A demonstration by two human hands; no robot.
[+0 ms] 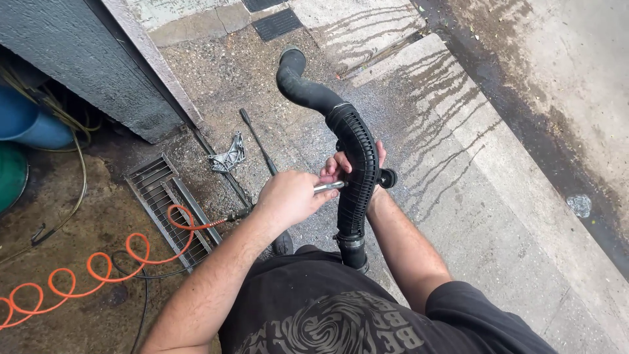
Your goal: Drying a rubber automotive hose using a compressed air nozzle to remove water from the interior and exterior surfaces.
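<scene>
The black ribbed intake hose [357,167] stands nearly upright in front of the person's chest, its smooth curved upper end arching away toward the paving and its clamped lower end hanging just above the dark shirt. The right hand [354,164] is wrapped round the hose's ribbed middle from behind, fingers [335,164] curled over its near edge and clamped on it. The left hand [288,196] sits just to the left of the hose, closed in a fist on a slim metal tool [329,187] whose bright tip meets the ribbed section beside the right hand's fingers. A small round black fitting [388,177] juts from the hose's right side at the same height. On the wet ground to the left of the hose lie a long thin black bar [257,141] and, farther left, a grey metal bracket [228,156]. Farther left again is a slotted metal drain grate [157,190], with a coiled orange air line [98,269] running across it toward the left hand. A blue barrel [29,121] stands well away from the hose at the far left, beside a grey wall [92,59].
</scene>
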